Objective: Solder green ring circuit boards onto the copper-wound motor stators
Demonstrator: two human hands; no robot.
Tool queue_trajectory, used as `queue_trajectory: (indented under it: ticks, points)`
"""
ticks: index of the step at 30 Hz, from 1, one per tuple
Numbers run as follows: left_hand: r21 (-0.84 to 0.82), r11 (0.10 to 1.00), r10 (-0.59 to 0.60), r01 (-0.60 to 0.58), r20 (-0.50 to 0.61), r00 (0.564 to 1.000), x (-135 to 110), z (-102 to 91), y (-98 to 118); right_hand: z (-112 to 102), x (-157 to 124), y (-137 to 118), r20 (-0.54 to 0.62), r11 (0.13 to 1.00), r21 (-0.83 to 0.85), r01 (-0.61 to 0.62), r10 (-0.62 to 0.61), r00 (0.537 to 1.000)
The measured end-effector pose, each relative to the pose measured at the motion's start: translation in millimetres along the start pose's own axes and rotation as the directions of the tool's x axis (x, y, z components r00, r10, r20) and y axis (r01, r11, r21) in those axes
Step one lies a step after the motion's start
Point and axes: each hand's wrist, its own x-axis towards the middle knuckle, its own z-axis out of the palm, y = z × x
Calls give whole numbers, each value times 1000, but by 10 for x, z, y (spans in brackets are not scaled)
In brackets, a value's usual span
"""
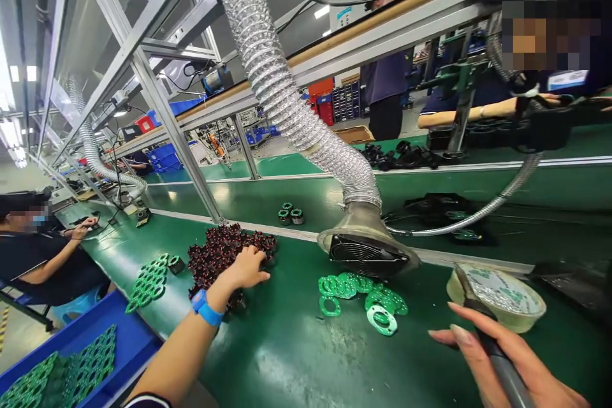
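My left hand (pixel 249 268), with a blue wristband, reaches over the right part of a heap of small dark motor stators with copper-red windings (pixel 210 258). Its thumb stands apart from the fingers, and nothing shows between them. At the lower right my right hand (pixel 502 357) grips a tool with a grey handle (pixel 507 375). The tool's dark front end points up at a wide roll of clear tape (pixel 533 315); whether it touches the roll I cannot tell. Loose green ring-shaped circuit boards (pixel 381 319) lie between my hands.
A fume-extraction funnel with a black grille (pixel 368 255) hangs low behind the loose boards. Three assembled stators (pixel 291 213) stand farther back. On the left are a green board panel (pixel 148 280) and a blue bin (pixel 136 331) with more panels. A co-worker (pixel 43 255) sits at far left.
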Motion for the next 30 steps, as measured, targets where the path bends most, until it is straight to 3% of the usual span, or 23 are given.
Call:
queue_trajectory:
  ticks: [5,9,12,17,19,22,25,28,30]
  points:
    - [85,994,-66,76,-118,991,-125,245,238,-68,-33,-206,86,997,79,9,-16,996]
    - [103,990,-77,96,-182,980,-87,284,324,16,-92,-248,59,989,128,72,-80,995]
    - [108,994,-12,33,-188,982,-122,270,414,110,-124,-213,89,986,94,140,-148,985]
    - [78,982,177,-171,-74,981,-433,257,664,274,-198,-172,227,966,-50,253,-236,945]
    - [1,960,281,-281,-26,959,-567,229,742,360,-246,-165,261,948,-123,294,-255,931]
    - [-306,875,399,-375,18,917,-663,163,772,484,-317,-148,268,926,-197,323,-266,926]
    - [-608,763,361,-218,121,925,-636,145,703,550,-356,-125,292,910,-221,351,-282,914]
    - [-671,734,283,-109,156,946,-576,229,593,553,-360,-103,311,900,-232,368,-290,905]
    - [-621,776,220,-109,104,970,-548,323,519,538,-354,-88,321,899,-234,370,-288,902]
